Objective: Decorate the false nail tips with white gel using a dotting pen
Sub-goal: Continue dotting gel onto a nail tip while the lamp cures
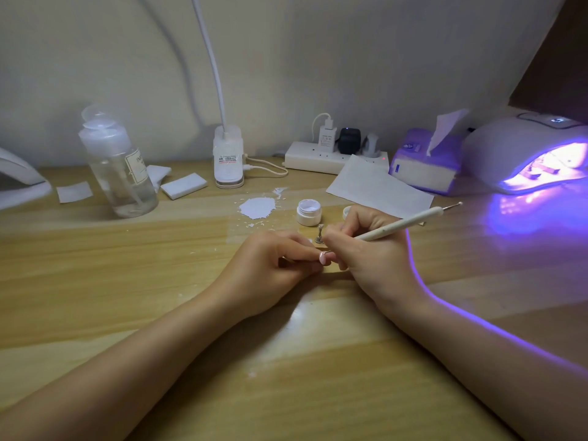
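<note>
Hands meet at mid-desk: left hand [280, 259] pinches a false nail tip [324, 258] between thumb and fingertips, pink face turned up toward the camera, presumably to steady it and present the surface for work. Right hand [366, 246] curls its fingers round the dotting pen [404, 223] in a writing grip; both wrists rest on the wooden desk [127, 265], a posture that likely damps tremor. Long axis of the pen runs from lower left, at the nail tip, to upper right, where its free ball end [459, 204] points toward the lit curing lamp [534, 154]; the working end is hidden by the fingers, so contact with the nail cannot be told. Open white gel jar [308, 212] stands just beyond the hands, probably kept within easy reach for reloading, its lid [346, 211] beside it. Small metal nail stand [319, 234] stands upright between jar and hands, apparently bare
</note>
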### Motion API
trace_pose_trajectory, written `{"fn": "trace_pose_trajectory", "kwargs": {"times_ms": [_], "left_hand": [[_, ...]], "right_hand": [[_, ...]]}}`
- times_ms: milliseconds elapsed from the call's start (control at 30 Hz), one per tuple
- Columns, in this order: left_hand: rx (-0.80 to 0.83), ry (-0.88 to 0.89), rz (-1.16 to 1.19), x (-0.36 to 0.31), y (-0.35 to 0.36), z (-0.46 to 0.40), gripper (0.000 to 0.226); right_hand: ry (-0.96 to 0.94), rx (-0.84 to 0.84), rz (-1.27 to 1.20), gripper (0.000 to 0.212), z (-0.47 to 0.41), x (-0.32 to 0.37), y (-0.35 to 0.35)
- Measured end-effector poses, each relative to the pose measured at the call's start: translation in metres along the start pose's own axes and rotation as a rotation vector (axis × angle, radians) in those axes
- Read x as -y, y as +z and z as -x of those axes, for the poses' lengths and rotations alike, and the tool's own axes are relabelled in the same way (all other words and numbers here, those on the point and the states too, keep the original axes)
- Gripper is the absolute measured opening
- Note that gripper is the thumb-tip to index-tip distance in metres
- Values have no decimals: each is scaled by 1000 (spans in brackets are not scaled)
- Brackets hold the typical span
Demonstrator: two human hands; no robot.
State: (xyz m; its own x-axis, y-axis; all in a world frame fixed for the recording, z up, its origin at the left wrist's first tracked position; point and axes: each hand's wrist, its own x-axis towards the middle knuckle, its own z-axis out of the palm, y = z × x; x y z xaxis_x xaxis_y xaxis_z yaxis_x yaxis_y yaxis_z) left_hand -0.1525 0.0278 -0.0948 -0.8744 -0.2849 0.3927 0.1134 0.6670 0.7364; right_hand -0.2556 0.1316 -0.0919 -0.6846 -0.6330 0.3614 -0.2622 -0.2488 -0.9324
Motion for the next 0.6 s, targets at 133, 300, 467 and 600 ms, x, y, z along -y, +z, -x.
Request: {"fn": "trace_pose_trajectory", "kwargs": {"times_ms": [133, 300, 467, 600], "left_hand": [[0, 0, -8, 0, 0, 0, 16], [-8, 8, -20, 0, 0, 0, 15], [-8, 18, -29, -1, 1, 0, 14], [-12, 17, -26, 0, 1, -1, 15]], "right_hand": [[3, 3, -14, 39, 0, 0, 0], [12, 1, -29, 41, 0, 0, 1], [7, 6, -14, 40, 0, 1, 1], [-2, 3, 6, 38, 0, 1, 1]]}}
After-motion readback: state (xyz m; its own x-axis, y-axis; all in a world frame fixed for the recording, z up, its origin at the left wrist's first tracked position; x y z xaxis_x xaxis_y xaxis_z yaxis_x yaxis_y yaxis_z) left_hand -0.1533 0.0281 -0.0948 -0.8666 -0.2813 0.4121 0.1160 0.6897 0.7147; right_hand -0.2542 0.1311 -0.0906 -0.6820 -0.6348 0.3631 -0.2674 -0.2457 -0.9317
